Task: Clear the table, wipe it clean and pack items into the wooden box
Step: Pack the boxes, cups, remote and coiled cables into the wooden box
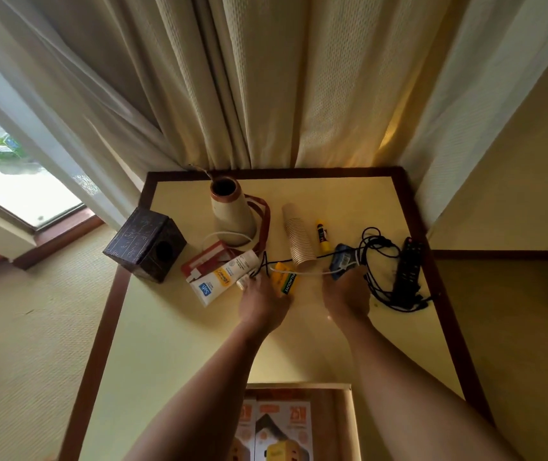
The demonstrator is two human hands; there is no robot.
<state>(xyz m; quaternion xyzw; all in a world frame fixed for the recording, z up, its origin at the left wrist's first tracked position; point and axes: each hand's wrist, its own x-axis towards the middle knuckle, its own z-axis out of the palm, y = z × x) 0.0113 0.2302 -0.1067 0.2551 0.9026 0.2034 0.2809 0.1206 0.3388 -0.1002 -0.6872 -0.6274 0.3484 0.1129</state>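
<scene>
My left hand (262,302) grips a yellow soap box (285,280) in the middle of the cream table (179,327). My right hand (345,296) holds a blue packet (342,259) beside it. A white cable (305,272) runs between the two hands. Left of my left hand lie two white tubes (222,277) and a red card holder (204,261). A dark carved wooden box (144,244) with a round hole stands on the table's left edge.
A clay vase (231,211), a stack of paper cups (297,236) and a yellow glue stick (321,236) sit behind my hands. Tangled black cable (379,261) and a black remote (407,271) lie right. An open carton (282,424) sits near me. Curtains (266,78) hang behind.
</scene>
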